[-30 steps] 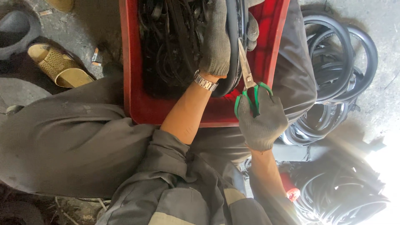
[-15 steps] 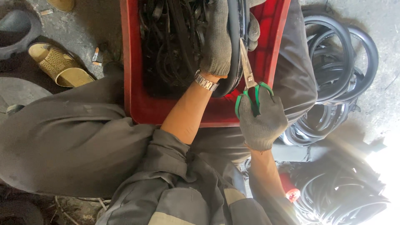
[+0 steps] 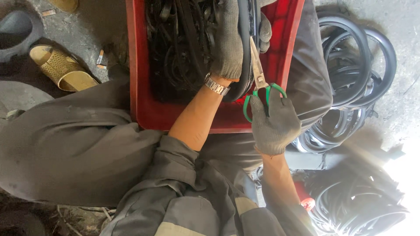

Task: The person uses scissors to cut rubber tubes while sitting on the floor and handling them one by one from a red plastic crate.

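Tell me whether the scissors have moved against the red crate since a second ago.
No. The scissors, in the right hand, sit at the same spot by the red crate wall, blades at the black rubber ring held by the left hand.

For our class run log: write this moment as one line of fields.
left hand: grips black rubber ring | right hand: holds green-handled scissors at ring | below: red crate

At twelve o'clock the picture's top edge cuts off the red plastic crate (image 3: 139, 65) and the fingertips of the grey-gloved left hand (image 3: 229, 41), whose black rubber ring (image 3: 245, 48) hides the scissor blade tips.
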